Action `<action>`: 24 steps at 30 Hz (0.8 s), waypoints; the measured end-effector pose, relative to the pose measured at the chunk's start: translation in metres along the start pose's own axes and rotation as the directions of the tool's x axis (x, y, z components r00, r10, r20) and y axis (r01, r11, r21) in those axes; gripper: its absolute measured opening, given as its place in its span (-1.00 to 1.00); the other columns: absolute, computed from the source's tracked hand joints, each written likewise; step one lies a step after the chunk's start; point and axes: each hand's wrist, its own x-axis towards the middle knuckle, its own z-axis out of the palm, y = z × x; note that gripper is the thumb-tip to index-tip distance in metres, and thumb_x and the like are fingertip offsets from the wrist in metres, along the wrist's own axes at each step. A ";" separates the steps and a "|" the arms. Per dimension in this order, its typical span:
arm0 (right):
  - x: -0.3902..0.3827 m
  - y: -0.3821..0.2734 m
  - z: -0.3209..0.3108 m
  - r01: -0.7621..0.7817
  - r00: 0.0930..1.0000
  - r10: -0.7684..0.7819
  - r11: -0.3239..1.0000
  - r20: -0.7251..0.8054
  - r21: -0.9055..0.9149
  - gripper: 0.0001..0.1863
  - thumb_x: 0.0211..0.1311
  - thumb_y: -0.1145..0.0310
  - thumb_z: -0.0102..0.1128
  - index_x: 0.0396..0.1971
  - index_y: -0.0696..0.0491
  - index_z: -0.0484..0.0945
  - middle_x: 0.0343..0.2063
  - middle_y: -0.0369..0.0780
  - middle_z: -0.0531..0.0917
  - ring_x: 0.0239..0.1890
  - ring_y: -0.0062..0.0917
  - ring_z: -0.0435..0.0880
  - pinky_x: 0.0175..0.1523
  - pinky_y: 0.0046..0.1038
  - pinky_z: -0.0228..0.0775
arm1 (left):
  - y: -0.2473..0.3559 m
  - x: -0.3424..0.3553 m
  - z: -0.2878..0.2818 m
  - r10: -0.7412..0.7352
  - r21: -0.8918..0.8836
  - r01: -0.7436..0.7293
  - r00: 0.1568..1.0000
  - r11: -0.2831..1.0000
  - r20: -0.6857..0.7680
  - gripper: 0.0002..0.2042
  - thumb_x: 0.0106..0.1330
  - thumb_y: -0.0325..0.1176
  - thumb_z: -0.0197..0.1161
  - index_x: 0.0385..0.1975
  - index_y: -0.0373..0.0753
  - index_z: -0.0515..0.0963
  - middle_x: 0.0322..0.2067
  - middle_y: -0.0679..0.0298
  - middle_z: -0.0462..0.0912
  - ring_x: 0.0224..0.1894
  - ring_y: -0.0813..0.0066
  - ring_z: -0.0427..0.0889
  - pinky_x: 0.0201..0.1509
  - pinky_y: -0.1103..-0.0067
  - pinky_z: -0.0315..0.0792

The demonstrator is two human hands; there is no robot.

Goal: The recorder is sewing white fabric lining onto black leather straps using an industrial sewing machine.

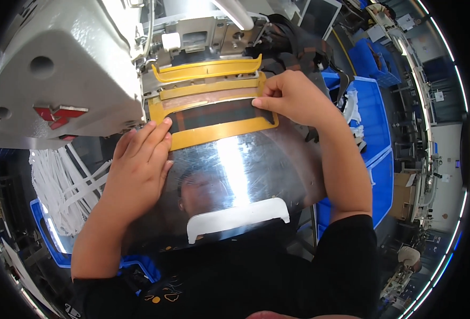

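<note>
A dark plaid fabric piece (213, 118) lies inside a yellow frame (224, 127) on the shiny metal plate (203, 175) of a machine. My left hand (142, 162) rests flat at the frame's left end, with its fingertips on the left end of the fabric. At the opposite end, my right hand (293, 98) pinches the upper right part of the fabric between thumb and index finger. Behind the frame stands a raised yellow bar (208, 70) with upturned ends. A white bracket-shaped piece (238, 217) lies on the plate close to my body.
The large grey machine head (70, 74) with a red emblem looms at the left. Beneath it hangs a bundle of white strips (59, 186) over a blue bin (49, 234). Stacked blue bins (375, 122) with white pieces stand at the right. Dark cloth (304, 50) lies behind my right hand.
</note>
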 end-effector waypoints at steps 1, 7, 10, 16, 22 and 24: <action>0.000 0.004 0.000 -0.007 1.000 0.007 1.000 -0.002 -0.007 -0.65 0.28 0.23 0.57 -0.47 0.22 0.70 -0.64 -0.18 0.63 -0.56 -0.56 0.57 -0.39 -0.40 0.41 | -0.001 0.002 0.001 0.003 0.004 -0.004 1.000 1.000 0.019 -0.62 0.43 -0.39 0.28 0.21 -0.35 0.59 0.43 0.11 0.53 0.50 0.12 0.44 0.60 0.17 0.22; 0.006 0.001 0.002 -0.064 0.998 0.064 0.998 0.008 0.027 -0.63 0.28 0.16 0.54 -0.42 0.21 0.72 -0.56 -0.08 0.69 -0.49 -0.28 0.67 -0.28 -0.27 0.51 | 0.003 0.003 -0.004 -0.027 0.057 0.023 0.997 0.998 0.072 -0.63 0.44 -0.34 0.31 0.20 -0.29 0.60 0.47 0.17 0.51 0.55 0.16 0.39 0.61 0.15 0.19; 0.004 0.004 0.006 -0.082 0.997 0.082 0.996 -0.004 0.025 -0.64 0.29 0.16 0.52 -0.45 0.19 0.71 -0.56 -0.06 0.69 -0.47 -0.23 0.69 -0.26 -0.25 0.53 | 0.012 0.005 -0.005 -0.063 0.059 0.058 0.995 0.997 0.082 -0.64 0.43 -0.38 0.28 0.19 -0.34 0.59 0.45 0.11 0.52 0.54 0.06 0.40 0.61 0.10 0.19; 0.003 0.003 0.009 -0.064 0.997 0.063 0.997 -0.036 -0.035 -0.64 0.28 0.13 0.50 -0.46 0.16 0.73 -0.50 -0.05 0.73 -0.39 -0.16 0.75 -0.20 -0.21 0.58 | 0.017 0.005 -0.007 -0.075 0.102 0.067 0.994 0.993 0.079 -0.63 0.42 -0.40 0.27 0.18 -0.39 0.59 0.44 0.08 0.53 0.50 -0.05 0.41 0.58 0.08 0.21; 0.002 0.006 0.008 -0.081 0.997 0.080 0.995 -0.021 -0.054 -0.61 0.25 0.10 0.52 -0.49 0.16 0.73 -0.51 -0.07 0.73 -0.37 -0.17 0.76 -0.17 -0.19 0.59 | 0.017 0.005 -0.007 -0.087 0.126 0.078 0.994 0.989 0.073 -0.62 0.41 -0.38 0.29 0.18 -0.38 0.60 0.43 0.09 0.54 0.46 -0.08 0.44 0.55 0.07 0.25; -0.001 0.011 0.007 -0.070 0.997 0.068 0.996 -0.048 -0.059 -0.64 0.20 0.21 0.59 -0.51 0.19 0.67 -0.63 -0.11 0.66 -0.57 -0.31 0.65 -0.36 -0.30 0.48 | 0.018 0.005 -0.007 -0.089 0.125 0.080 0.993 0.989 0.073 -0.62 0.41 -0.38 0.28 0.18 -0.38 0.60 0.43 0.08 0.54 0.45 -0.10 0.44 0.54 0.07 0.25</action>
